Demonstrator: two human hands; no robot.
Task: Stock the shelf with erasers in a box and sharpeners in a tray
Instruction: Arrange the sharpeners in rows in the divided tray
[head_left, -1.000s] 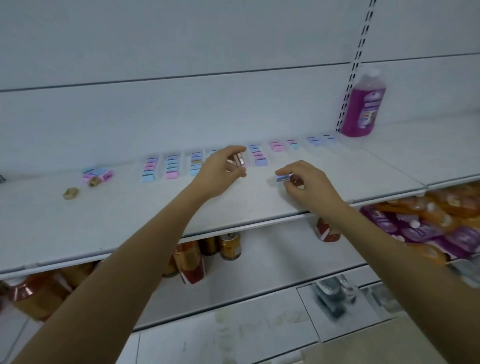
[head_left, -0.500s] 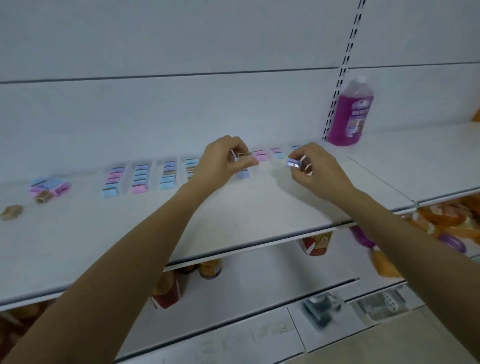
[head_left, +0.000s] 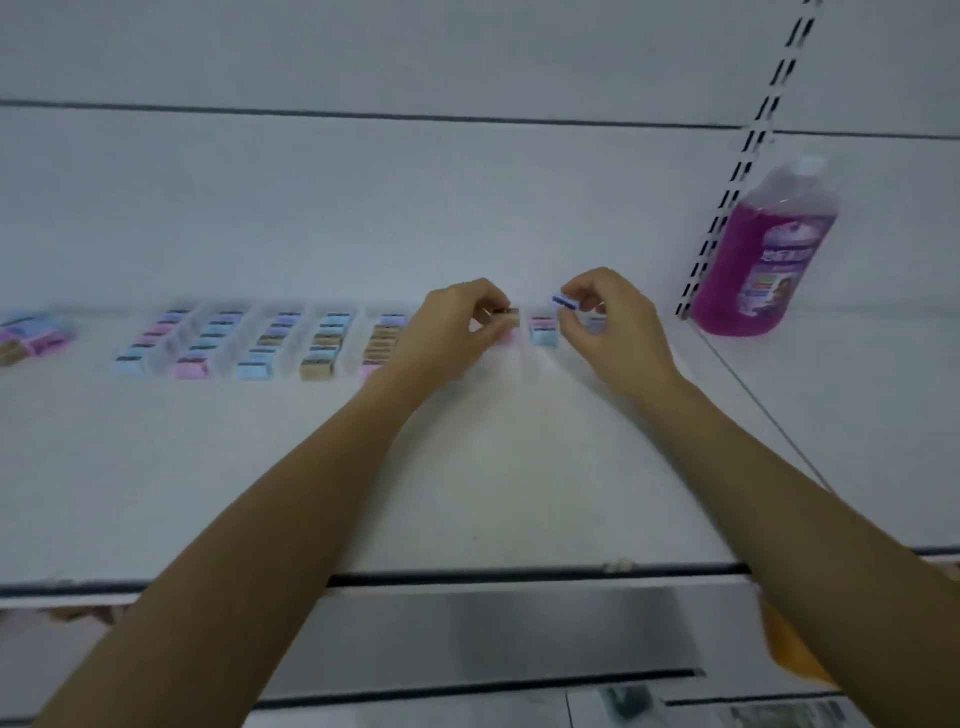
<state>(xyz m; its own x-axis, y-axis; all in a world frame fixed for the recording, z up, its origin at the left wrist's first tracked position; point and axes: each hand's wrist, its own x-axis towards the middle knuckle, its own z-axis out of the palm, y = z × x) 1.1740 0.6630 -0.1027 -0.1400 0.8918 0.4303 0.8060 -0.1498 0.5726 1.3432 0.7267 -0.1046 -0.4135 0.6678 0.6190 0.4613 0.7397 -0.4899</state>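
Several rows of small pastel sharpeners (head_left: 254, 343) in blue, pink and tan run front to back on the white shelf (head_left: 493, 493), near the back wall. My left hand (head_left: 457, 332) pinches a tan sharpener (head_left: 508, 313) just above the row left of centre-right. My right hand (head_left: 608, 322) pinches a blue sharpener (head_left: 563, 301) over a short row of blue and pink ones (head_left: 544, 332). A loose heap of pink and blue pieces (head_left: 31, 332) lies at the far left of the shelf.
A purple bottle of liquid (head_left: 763, 249) stands at the back right by the slotted upright (head_left: 737, 171). The shelf's front edge (head_left: 467, 577) runs across below my forearms. An orange packet (head_left: 789, 649) shows on the lower level at right.
Both hands have moved further back toward the wall with their sharpeners, and the view has shifted closer and right, so the rows now sit left of my hands.
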